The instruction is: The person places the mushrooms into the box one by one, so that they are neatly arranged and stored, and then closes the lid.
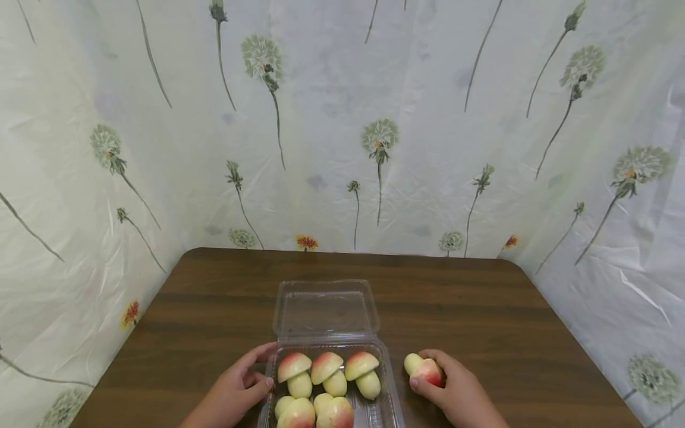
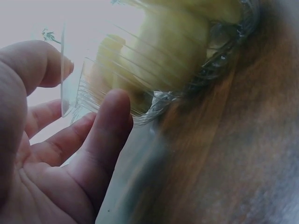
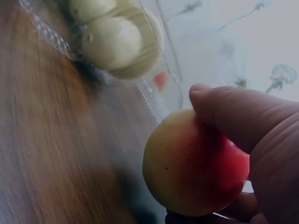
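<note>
A clear plastic clamshell container (image 1: 393, 392) stands with its lid (image 1: 326, 309) folded back. Inside are several mushroom-shaped pieces (image 1: 335, 383) with red-and-yellow caps and pale stems; three lie in the back row, two in front. My left hand (image 1: 241, 380) holds the container's left side, its thumb (image 2: 112, 121) against the ribbed wall and the index finger near the lid hinge. To the right of the container, my right hand (image 1: 455, 386) grips another mushroom (image 3: 191, 163) between thumb and fingers. Its stem points to the upper left in the head view.
A dark brown wooden table (image 1: 471, 303) carries everything. Behind it and along both sides hangs a pale curtain (image 1: 321, 148) printed with dandelions. The raised lid lies behind the container, toward the table's far edge.
</note>
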The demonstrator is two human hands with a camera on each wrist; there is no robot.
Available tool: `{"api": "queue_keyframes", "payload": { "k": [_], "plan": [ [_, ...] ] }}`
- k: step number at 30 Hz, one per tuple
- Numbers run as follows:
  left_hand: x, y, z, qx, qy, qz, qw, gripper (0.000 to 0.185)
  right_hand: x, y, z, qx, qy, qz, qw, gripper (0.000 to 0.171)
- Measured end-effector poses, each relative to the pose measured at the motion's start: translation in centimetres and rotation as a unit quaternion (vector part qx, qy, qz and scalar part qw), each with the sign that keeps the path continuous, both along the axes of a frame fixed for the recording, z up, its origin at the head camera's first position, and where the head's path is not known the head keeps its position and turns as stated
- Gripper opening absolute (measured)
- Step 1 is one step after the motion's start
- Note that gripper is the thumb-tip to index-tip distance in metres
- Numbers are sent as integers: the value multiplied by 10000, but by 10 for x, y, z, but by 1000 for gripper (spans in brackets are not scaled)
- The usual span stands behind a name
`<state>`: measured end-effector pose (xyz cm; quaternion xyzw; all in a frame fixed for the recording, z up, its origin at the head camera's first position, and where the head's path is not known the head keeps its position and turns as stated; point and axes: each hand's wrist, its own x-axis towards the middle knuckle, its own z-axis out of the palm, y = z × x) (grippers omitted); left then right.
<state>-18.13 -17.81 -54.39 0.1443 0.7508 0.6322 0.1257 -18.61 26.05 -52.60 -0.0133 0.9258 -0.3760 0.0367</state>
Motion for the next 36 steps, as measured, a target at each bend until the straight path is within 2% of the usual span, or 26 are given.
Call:
{"api": "queue_keyframes", "payload": {
  "k": [4,10,16,24,36],
  "plan": [
    [0,0,-2,126,52,-78,9999,66,2,-5,1,-364,29,30,9993,57],
    [1,1,0,95,43,-20,9999,66,5,-12,4,-775,148,81,9968,57],
    [1,1,0,-173,-22,33,9998,66,8,-19,9,-988,314,-18,9946,56],
    [-1,1,-2,-36,-105,12,9999,66,14,-27,17,-1160,306,39,9928,55],
    [2,1,-1,-44,50,6,10000,64,23,-32,22,-1255,471,698,9885,54]
  ]
}}
